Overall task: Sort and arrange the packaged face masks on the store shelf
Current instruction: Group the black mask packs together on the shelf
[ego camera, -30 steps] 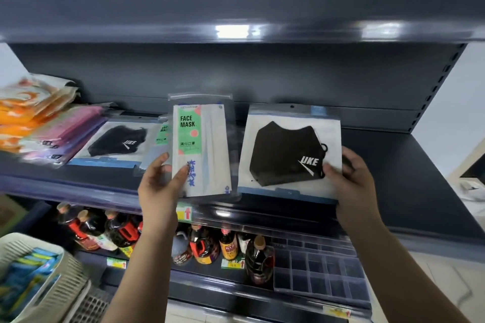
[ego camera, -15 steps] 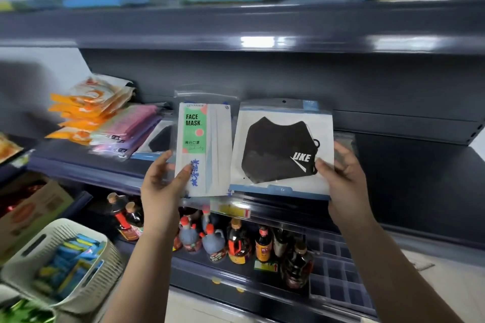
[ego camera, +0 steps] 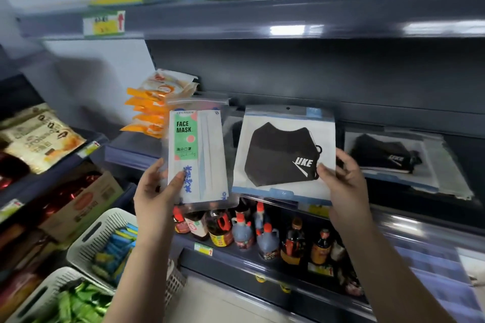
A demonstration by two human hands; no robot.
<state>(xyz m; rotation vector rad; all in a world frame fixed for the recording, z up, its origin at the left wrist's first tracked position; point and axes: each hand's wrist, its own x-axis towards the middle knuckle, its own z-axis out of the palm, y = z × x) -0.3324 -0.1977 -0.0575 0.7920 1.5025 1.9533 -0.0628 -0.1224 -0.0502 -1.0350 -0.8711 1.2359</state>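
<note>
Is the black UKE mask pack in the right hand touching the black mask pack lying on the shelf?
Apart. The head view shows dark shelf between the held pack and the shelf pack.

We see glossy clear plastic round the white mask packet (ego camera: pixel 195 157), its green paper label matt. The black mask packet (ego camera: pixel 284 157) has a shiny film sleeve over a matt black cloth mask on white card. The shelf (ego camera: pixel 262 16) at twelve o'clock looks like smooth, painted metal with a sheen. At seven o'clock the baskets (ego camera: pixel 89 241) are matt slotted plastic.
</note>
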